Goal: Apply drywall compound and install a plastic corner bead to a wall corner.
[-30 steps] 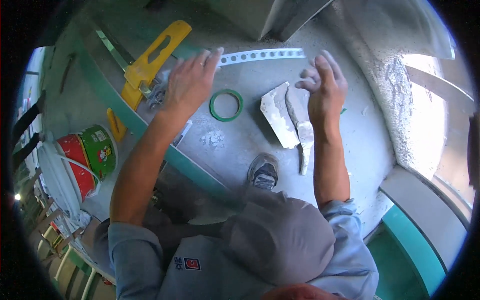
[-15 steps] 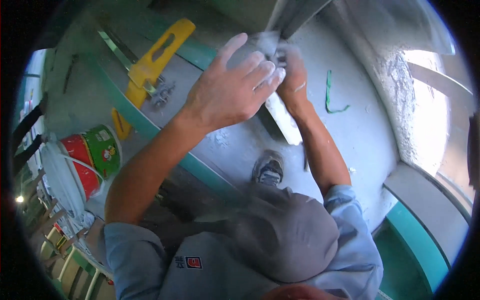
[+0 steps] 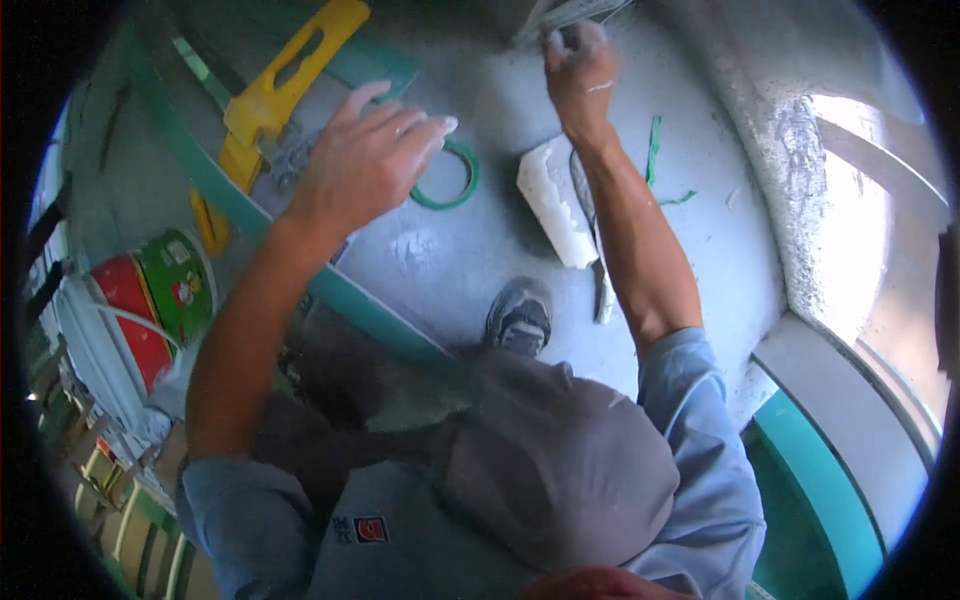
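My left hand (image 3: 375, 155) hovers over the grey surface with whitened fingertips, its fingers loosely stretched and nothing visible in them. Just right of its fingertips lies a green ring (image 3: 474, 178), like a roll of tape. Farther off, my right hand (image 3: 582, 72) is closed beside the end of a pale frame piece (image 3: 580, 12); a small dark patch shows at its fingers, but what they hold cannot be made out. A whitish, jagged-edged piece (image 3: 555, 205) lies beside my right forearm, with a thin grey strip along it. A green strip (image 3: 654, 150) lies right of that forearm.
At left, a yellow plastic tool with a slotted grip (image 3: 262, 108) lies across a long green-edged panel (image 3: 370, 318). A red and green bucket (image 3: 175, 280) stands farther left. My shoe (image 3: 520, 315) is below the middle. A rough wall edge (image 3: 803, 215) borders the right.
My hands have moved apart: the left one to the left and slightly nearer, the right one farther away. The green ring and more of the whitish piece have come into sight. The view has shifted slightly.
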Demonstrator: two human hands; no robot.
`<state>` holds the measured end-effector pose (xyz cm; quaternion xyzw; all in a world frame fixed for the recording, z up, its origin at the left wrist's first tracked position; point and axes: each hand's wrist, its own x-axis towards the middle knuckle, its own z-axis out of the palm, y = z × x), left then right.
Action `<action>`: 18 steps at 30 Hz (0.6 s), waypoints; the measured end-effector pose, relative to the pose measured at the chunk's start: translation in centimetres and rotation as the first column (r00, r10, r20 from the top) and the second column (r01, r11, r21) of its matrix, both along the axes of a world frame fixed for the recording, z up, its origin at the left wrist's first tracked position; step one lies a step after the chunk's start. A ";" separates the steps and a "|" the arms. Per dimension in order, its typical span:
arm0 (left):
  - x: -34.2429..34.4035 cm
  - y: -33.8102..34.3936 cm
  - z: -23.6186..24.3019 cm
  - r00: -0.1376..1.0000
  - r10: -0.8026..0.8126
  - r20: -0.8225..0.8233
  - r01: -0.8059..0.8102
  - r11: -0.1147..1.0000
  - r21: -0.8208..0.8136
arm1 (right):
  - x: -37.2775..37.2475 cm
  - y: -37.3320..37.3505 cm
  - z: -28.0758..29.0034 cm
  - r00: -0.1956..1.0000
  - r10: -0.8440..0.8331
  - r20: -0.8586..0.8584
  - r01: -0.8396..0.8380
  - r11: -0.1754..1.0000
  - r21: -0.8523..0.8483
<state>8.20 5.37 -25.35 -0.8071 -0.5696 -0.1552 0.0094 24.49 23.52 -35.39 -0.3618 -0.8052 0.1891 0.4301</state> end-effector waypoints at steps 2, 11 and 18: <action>0.1 0.2 -0.1 0.999 0.033 0.031 -0.034 0.999 0.012 | -0.5 0.0 -0.5 0.998 0.024 0.057 -0.020 0.998 -0.067; 1.0 8.2 1.0 0.836 0.284 0.470 -0.352 0.934 0.060 | -1.9 0.5 -0.2 0.990 -0.033 0.134 0.044 0.995 -0.085; 1.5 13.4 1.1 0.778 0.315 0.544 -0.442 0.890 0.117 | -2.8 0.9 -0.6 0.963 -0.066 0.261 0.097 0.990 -0.105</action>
